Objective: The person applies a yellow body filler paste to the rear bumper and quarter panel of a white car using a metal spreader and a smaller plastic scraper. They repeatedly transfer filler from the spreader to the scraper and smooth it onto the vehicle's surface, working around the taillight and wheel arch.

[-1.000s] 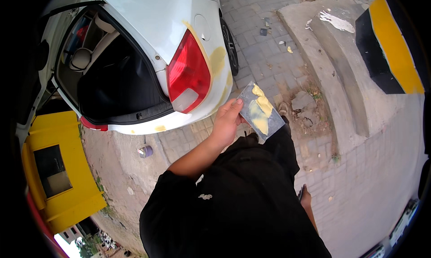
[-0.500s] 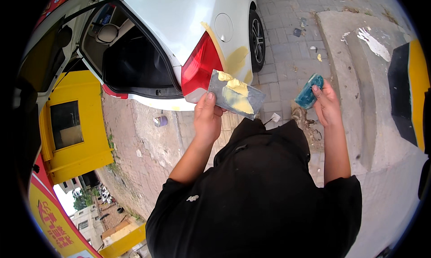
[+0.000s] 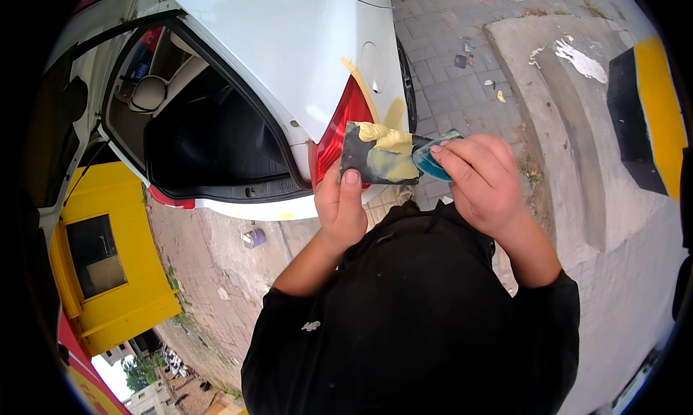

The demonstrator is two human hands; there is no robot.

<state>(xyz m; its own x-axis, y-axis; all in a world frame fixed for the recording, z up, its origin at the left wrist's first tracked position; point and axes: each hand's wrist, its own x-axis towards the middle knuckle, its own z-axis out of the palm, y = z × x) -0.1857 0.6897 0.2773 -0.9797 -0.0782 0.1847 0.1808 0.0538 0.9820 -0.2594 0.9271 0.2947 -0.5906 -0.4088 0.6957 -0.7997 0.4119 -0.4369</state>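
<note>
My left hand (image 3: 342, 207) is closed on the lower left corner of a dark flat mixing board (image 3: 355, 155). Thick yellow body filler (image 3: 386, 137) lies along its top edge, with a thinner smear below. A green-blue flexible spreader (image 3: 432, 162) is pinched in my right hand (image 3: 485, 184); its edge meets the board's right side, against the filler as far as I can see. Just beyond the board is the red tail light (image 3: 345, 119) of a white car (image 3: 281, 46), with yellow filler on the body panel around it.
The car's boot (image 3: 209, 137) stands open on the left. A small tin (image 3: 253, 238) sits on the paving behind the bumper. To the right are a concrete step (image 3: 534, 90) and a black-and-yellow block (image 3: 642, 119). A yellow structure (image 3: 137, 270) with a window stands at left.
My right hand has come in from the right, bringing the spreader onto the board. The board now lies more level, and the view has shifted slightly relative to the car.
</note>
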